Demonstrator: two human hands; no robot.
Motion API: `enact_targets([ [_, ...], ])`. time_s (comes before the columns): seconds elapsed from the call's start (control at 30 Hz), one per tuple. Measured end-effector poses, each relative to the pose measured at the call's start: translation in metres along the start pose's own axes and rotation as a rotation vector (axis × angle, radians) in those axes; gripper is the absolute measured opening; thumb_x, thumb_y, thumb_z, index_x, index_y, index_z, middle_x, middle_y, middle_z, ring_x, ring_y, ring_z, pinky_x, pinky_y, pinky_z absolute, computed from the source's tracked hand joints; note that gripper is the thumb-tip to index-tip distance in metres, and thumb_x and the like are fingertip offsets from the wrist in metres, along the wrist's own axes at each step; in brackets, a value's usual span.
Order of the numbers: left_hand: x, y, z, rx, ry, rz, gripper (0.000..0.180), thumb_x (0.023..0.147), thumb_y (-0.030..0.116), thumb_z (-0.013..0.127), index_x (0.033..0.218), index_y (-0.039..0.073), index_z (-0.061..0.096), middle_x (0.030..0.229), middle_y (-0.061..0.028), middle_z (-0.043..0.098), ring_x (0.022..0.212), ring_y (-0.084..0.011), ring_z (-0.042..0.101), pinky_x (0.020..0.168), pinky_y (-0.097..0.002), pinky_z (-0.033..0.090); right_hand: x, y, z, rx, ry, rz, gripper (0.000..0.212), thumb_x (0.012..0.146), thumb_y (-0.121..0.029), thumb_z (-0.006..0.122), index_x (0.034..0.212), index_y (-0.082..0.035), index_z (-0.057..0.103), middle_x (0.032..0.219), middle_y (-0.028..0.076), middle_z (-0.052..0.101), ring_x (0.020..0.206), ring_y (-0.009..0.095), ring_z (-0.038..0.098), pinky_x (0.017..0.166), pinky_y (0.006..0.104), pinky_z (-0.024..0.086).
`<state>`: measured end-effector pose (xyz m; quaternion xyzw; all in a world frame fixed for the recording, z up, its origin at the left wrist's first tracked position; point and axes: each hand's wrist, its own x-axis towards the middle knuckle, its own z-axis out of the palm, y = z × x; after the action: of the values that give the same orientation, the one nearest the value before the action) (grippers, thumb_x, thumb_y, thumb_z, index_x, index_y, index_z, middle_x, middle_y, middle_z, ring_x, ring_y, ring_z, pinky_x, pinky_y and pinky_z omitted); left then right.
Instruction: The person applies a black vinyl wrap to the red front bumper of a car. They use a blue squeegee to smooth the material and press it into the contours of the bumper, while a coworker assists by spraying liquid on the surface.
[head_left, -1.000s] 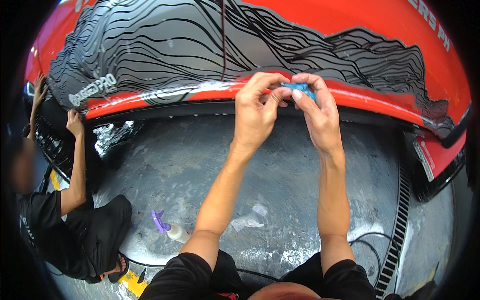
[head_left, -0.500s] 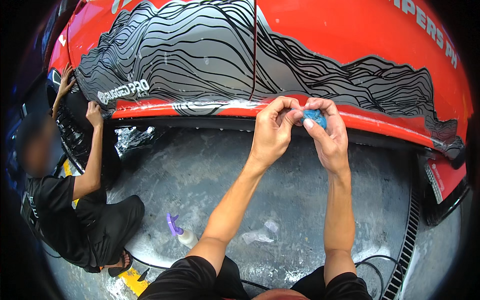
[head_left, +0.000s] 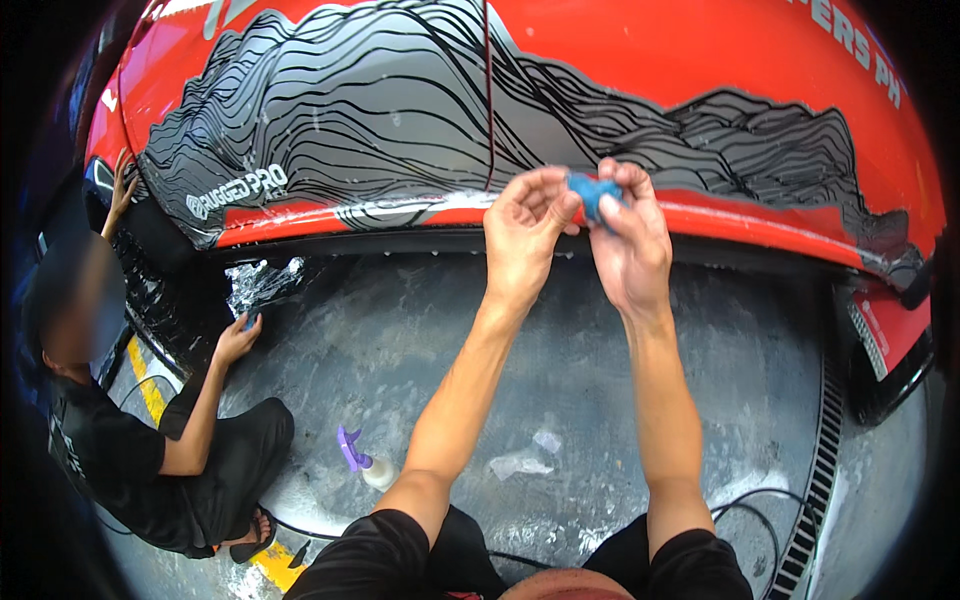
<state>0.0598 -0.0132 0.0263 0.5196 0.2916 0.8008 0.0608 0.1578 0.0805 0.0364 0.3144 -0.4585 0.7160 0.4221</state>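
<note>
- Both hands sit upper centre of the frame, raised in front of the red car body, just above its lower sill line.
- Right hand: fingers curled shut on a small blue lump, clay-like or a folded cloth; cannot tell which. Only its top shows between the fingertips.
- Left hand: fingers bent inward, tips meeting the same blue lump from the left side. Pinching or kneading it, by the look.
- Change over the last second: the hands have stayed together on the lump; a second ago they lay on the red sill strip, now they appear lifted a little off the panel. The view has also swung, so part of that shift may be head motion.
- Judgement: the lump is being reshaped between passes, not rubbed on the paint at this instant.
- Grey-and-black contour-line graphic covers the panel, upper left to centre.
- Wet floor below; a purple-topped spray bottle lies lower left of centre.
- A second person in black crouches at far left, one hand at crumpled film under the sill.
</note>
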Motion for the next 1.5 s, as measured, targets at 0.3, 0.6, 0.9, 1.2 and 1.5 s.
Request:
enact_targets([
  [0.3, -0.006, 0.004, 0.028, 0.086, 0.036, 0.046, 0.03, 0.108, 0.02, 0.073, 0.127, -0.003, 0.075, 0.12, -0.0068, 0.073, 0.112, -0.0123, 0.067, 0.098, -0.0309, 0.054, 0.0, 0.018, 0.0, 0.059, 0.048, -0.049, 0.041, 0.098, -0.007, 0.059, 0.137, -0.004, 0.048, 0.132, 0.01, 0.053, 0.129, 0.02, 0.051, 0.118, 0.0382, 0.039],
  [0.6, -0.008, 0.006, 0.028, 0.049, 0.049, 0.084, 0.025, 0.119, 0.027, 0.05, 0.132, 0.007, 0.055, 0.132, -0.0088, 0.066, 0.119, -0.0183, 0.069, 0.097, -0.0369, 0.062, -0.002, 0.015, 0.006, -0.411, 0.095, -0.191, 0.038, 0.109, -0.018, 0.062, 0.143, -0.007, 0.048, 0.133, 0.006, 0.05, 0.12, 0.015, 0.047, 0.107, 0.0338, 0.042],
  [0.9, 0.083, 0.048, 0.001, 0.638, 0.325, 0.557, 0.028, 0.104, 0.018, 0.079, 0.12, -0.003, 0.07, 0.09, -0.0016, 0.067, 0.074, -0.005, 0.058, 0.064, -0.0222, 0.046, 0.005, 0.009, -0.018, -0.408, 0.21, -0.212, 0.024, 0.109, -0.009, 0.061, 0.131, -0.007, 0.052, 0.122, 0.005, 0.058, 0.095, 0.007, 0.055, 0.079, 0.0233, 0.048],
  [1.2, 0.127, 0.05, -0.003, 1.053, 0.316, 0.774, 0.018, 0.097, 0.016, 0.082, 0.105, -0.001, 0.08, 0.095, -0.0071, 0.073, 0.075, -0.0129, 0.063, 0.066, -0.0302, 0.05, 0.003, 0.005, -0.024, -0.441, 0.204, -0.224, 0.024, 0.11, -0.01, 0.062, 0.131, -0.007, 0.052, 0.12, 0.005, 0.058, 0.088, 0.007, 0.056, 0.073, 0.0226, 0.046],
  [1.5, 0.124, 0.041, -0.001, 1.177, 0.244, 0.874, 0.017, 0.093, 0.012, 0.083, 0.103, -0.001, 0.08, 0.098, -0.0126, 0.072, 0.083, -0.0253, 0.07, 0.073, -0.0357, 0.054, 0.002, 0.009, -0.03, -0.42, 0.19, -0.209, 0.025, 0.108, -0.007, 0.064, 0.13, -0.006, 0.052, 0.117, 0.005, 0.057, 0.084, 0.007, 0.056, 0.07, 0.0226, 0.046],
])
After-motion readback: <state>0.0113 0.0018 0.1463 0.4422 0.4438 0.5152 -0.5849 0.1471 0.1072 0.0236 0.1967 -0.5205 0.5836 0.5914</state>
